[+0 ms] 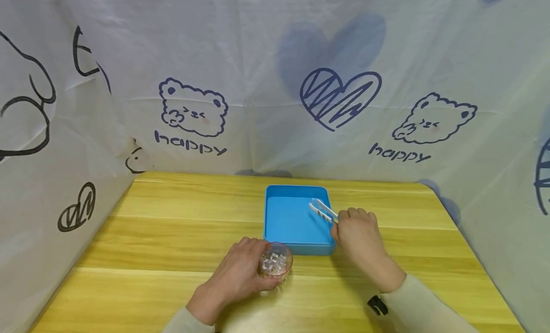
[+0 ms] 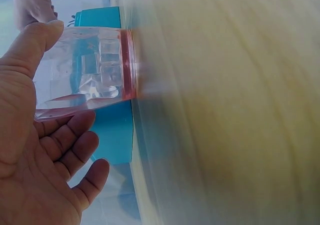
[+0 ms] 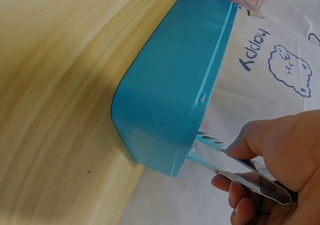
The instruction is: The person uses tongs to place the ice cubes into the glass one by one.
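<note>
In the head view, my left hand [image 1: 238, 271] holds a clear plastic cup [image 2: 60, 92] with a reddish rim and base, standing on the table by the near left corner of a blue tray [image 1: 301, 250]. Several small clear cubes [image 1: 273, 264] lie inside the cup. My right hand [image 1: 358, 235] grips a pair of small white tongs [image 1: 323, 211] over the tray's right wall. Their tips reach down into the tray, and in the right wrist view the tray wall hides them. Thumb and fingers press the tongs' two arms from either side.
Beneath everything is a yellow wood-grain table [image 1: 180, 228]. A pale cloth [image 1: 258, 84] printed with bears and hearts hangs behind it and along both sides. A small black object [image 1: 377, 305] shows at the right sleeve cuff.
</note>
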A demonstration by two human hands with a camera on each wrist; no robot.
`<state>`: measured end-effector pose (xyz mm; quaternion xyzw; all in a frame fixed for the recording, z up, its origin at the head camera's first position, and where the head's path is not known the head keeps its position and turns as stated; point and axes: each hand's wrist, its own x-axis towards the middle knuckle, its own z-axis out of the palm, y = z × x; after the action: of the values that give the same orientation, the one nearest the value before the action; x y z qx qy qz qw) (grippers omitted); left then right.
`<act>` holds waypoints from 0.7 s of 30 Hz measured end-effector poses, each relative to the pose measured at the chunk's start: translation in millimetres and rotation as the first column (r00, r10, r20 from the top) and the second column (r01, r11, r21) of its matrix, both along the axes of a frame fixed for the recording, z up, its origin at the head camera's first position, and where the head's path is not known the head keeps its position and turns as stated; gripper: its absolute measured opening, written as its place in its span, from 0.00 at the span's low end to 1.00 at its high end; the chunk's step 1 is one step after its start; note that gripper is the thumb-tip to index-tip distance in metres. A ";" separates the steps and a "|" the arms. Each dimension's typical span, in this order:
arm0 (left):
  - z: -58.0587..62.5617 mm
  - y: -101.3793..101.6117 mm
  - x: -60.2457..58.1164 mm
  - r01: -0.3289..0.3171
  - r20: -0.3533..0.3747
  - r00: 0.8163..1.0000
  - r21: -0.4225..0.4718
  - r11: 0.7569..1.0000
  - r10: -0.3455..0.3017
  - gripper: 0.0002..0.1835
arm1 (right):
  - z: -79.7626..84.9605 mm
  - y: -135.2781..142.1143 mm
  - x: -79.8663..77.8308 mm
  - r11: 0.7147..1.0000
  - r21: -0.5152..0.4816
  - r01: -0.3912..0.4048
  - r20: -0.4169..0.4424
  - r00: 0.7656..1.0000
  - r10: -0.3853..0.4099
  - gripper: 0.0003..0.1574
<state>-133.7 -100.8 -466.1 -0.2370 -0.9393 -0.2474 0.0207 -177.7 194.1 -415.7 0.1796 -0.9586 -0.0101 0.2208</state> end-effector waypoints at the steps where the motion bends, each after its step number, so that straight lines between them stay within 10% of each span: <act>1: 0.0 0.0 -0.1 0.001 0.000 1.000 0.000 1.000 -0.001 0.40 | -0.3 -1.1 -1.4 1.000 0.004 0.008 0.006 1.000 -0.008 0.21; 21: 1.8 -1.6 0.2 0.000 0.012 1.000 0.009 1.000 -0.001 0.40 | -10.4 -13.9 -27.6 0.997 0.039 0.067 0.084 0.994 -0.070 0.21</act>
<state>-133.5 -102.4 -464.3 -0.2355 -0.9382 -0.2529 0.0158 -205.3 180.3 -426.1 0.1506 -0.9725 -0.0271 0.1758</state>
